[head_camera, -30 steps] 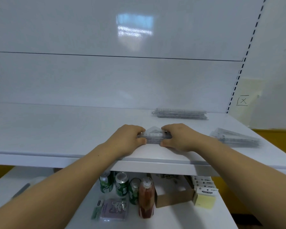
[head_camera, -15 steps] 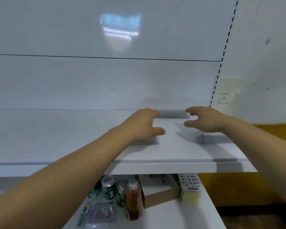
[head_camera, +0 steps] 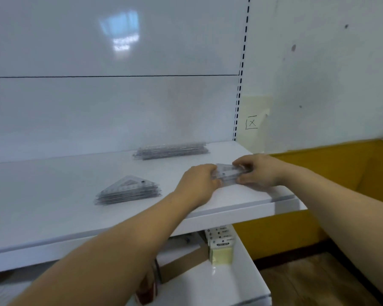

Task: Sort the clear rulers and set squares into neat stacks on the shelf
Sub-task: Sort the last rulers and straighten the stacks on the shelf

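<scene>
On the white shelf [head_camera: 53,204], near its right front corner, a stack of clear set squares [head_camera: 228,174] lies between my two hands. My left hand [head_camera: 197,184] grips its left end with curled fingers. My right hand [head_camera: 257,171] grips its right end, thumb at the front edge. Most of that stack is hidden by my fingers. A second stack of clear triangular set squares [head_camera: 128,191] lies free at mid shelf. At the back of the shelf rests a stack of clear straight rulers [head_camera: 171,150].
The shelf ends just right of my hands, beside a slotted upright [head_camera: 239,89] and a wall with a paper note [head_camera: 251,122]. A lower shelf [head_camera: 208,286] holds a cardboard box [head_camera: 181,261], a pack of yellow notes [head_camera: 221,252] and a red bottle [head_camera: 146,290].
Both hands let go of the middle set-square stack, reached to the right and now grip the right-hand stack. The view has swung to the right.
</scene>
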Tool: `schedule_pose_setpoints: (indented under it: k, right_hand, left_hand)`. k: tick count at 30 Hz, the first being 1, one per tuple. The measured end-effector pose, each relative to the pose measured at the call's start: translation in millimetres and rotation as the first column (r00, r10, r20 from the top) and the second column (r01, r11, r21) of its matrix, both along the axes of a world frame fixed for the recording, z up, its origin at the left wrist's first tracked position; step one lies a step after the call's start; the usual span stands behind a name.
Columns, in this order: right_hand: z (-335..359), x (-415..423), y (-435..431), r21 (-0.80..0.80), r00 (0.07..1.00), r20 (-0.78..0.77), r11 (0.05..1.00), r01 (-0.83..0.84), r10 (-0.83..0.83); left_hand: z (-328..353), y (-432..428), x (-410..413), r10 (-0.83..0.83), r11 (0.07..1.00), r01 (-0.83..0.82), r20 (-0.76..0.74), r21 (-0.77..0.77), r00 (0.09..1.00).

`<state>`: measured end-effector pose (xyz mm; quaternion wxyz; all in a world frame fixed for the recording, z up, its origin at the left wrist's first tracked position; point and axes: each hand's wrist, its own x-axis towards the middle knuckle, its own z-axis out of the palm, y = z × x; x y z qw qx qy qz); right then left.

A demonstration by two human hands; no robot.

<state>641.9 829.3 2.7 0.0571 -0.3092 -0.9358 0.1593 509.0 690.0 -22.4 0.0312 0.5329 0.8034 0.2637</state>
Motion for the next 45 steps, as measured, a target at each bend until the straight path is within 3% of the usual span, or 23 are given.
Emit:
schedule_pose_setpoints:
  k: [3, 8, 12, 20, 25, 32, 45]
  right_hand:
    - [2, -2, 1, -0.022, 0.999, 0.037, 1.000, -0.015, 0.016]
    - [5, -4, 3, -0.009, 0.999, 0.042, 0.999, -0.032, 0.032]
    - [6, -1, 9, -0.075, 1.000, -0.004, 0.997, -0.031, 0.031]
    - [2, 0, 6, -0.030, 0.999, -0.021, 0.999, -0.038, 0.038]
    - [2, 2, 6, 0.036, 0.996, 0.074, 0.998, -0.048, 0.045]
    - [4, 4, 6, 0.042, 0.995, 0.080, 0.997, -0.059, 0.055]
    - [-1, 10, 13, 0.003, 0.998, 0.002, 0.998, -0.065, 0.065]
  left_hand:
    - [0, -2, 1, -0.021, 1.000, 0.020, 0.082, 0.017, 0.996]
    - [-2, 0, 1, -0.028, 1.000, 0.028, -0.045, 0.013, 0.999]
    - [-3, -1, 1, 0.030, 0.999, -0.030, 0.009, 0.028, 1.000]
    - [-6, 0, 0, 0.075, 0.994, -0.079, 0.047, 0.082, 0.996]
    - [-6, 0, 0, 0.080, 0.996, -0.081, -0.023, -0.036, 0.997]
    - [-4, -4, 3, 0.075, 0.996, -0.080, -0.106, -0.046, 0.992]
    - [-4, -10, 6, 0.031, 0.999, -0.030, 0.047, -0.013, 0.998]
